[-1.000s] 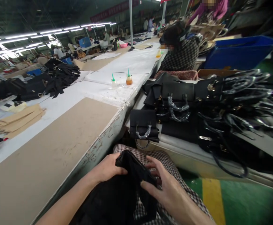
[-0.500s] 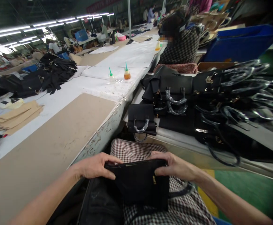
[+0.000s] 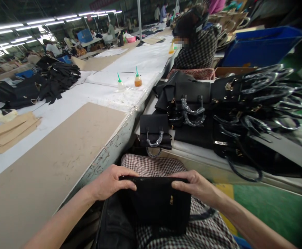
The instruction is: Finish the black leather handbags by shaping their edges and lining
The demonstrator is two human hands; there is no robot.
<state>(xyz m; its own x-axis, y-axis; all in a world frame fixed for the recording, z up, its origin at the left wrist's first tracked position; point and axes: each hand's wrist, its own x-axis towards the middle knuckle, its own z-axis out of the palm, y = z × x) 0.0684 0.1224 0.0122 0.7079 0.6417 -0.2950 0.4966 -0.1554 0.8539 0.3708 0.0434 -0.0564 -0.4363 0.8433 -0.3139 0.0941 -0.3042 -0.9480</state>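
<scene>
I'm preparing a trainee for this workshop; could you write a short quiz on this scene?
1. True or false: the bare left hand and bare right hand both grip the flat black bag piece with a gold zip pull.
2. Where in view is the large blue plastic bin? a) lower left; b) centre; c) upper right.
3. Fill in: the dark-and-pale cloth around that piece has a ____ pattern.
Key: 1 true; 2 c; 3 checked.

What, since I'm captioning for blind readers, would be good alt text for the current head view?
A person's left hand and right hand grip a black item with a golden fitting by its top edge, above checked cloth. Two green-tipped bottles stand on a worktable at left; black bags lie at right.
</scene>
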